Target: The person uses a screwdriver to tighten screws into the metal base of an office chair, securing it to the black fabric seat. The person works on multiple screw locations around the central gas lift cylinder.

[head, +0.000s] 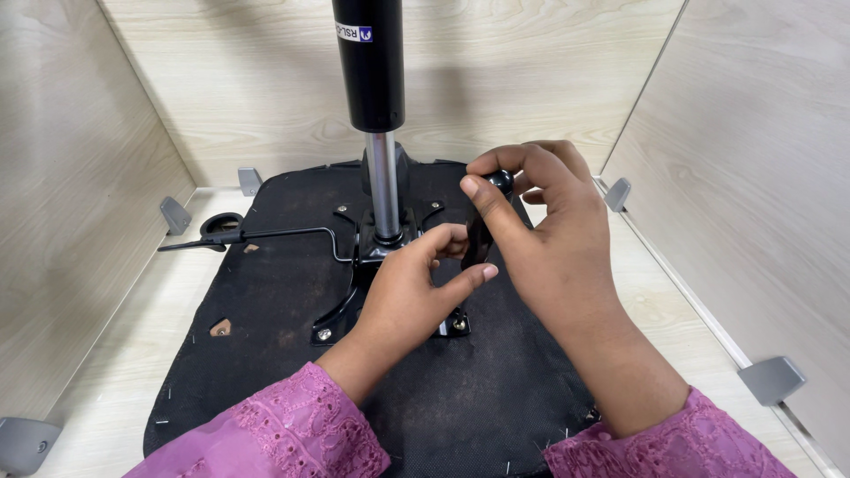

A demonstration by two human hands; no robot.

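A: Left to right. Far left of the left hand (403, 296), the thin bent lever rod (266, 235) lies across the black fabric underside of the seat (266, 301), its grip end (220, 225) hanging past the seat edge. Nothing touches it.

B: Risk there?

A: A sleeve (274, 438) or forearm sweeping left could knock it. Low odds; it's well apart from both hands.

B: Left hand?

A: Resting on the black metal mechanism plate (350, 305), fingers half curled, thumb out toward the right. It looks like it's bracing, not gripping; I can't tell if it holds anything underneath. The gas cylinder (372, 62) with its chrome shaft (382, 186) stands upright just above and left of its knuckles.

B: Right hand?

A: The right hand (540, 239) is pinched closed on a black knob (501, 183), thumb and forefinger around it, just right of the left hand's fingertips. The knob sits at the plate's right side, with a dark stem below it mostly hidden by fingers.

B: Failure modes?

A: Three, as I judge it. The pinch is only at the fingertips, so the knob may slip. The stem is hidden, so misalignment or cross-threading could go unnoticed. If the left hand lifts, the plate and the upright cylinder may rock. Bolts (324, 335) near the left wrist look seated; their tightness is unreadable.
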